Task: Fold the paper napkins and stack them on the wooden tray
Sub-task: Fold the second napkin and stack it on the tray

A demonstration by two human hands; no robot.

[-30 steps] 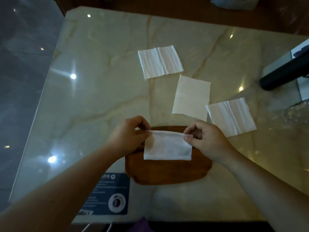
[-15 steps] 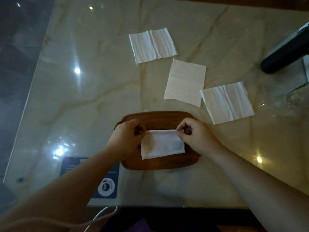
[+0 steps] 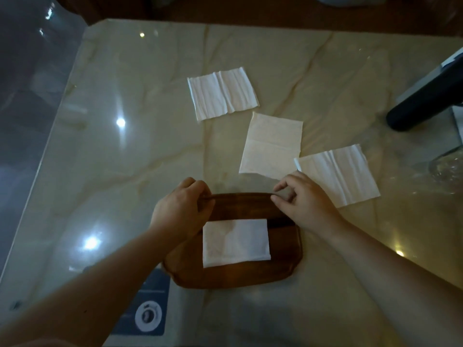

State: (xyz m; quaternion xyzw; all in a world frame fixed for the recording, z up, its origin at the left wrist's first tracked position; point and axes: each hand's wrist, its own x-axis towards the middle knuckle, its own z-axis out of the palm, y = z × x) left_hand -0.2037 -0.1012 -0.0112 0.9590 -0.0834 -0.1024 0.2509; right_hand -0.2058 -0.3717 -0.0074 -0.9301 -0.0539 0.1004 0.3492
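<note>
Napkins (image 3: 271,145) that wait unfolded on the surface (image 3: 125,159) beyond the wooden tray (image 3: 240,275) are thin and limp, so you take one by its corners, your left hand (image 3: 180,211) and right hand (image 3: 304,204) now holding nothing, fingers loosely curled.

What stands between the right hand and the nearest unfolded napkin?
Nothing visible does. The right hand hangs empty over the tray's far right corner, and the cream napkin lies flat on bare table just beyond its fingertips.
</note>
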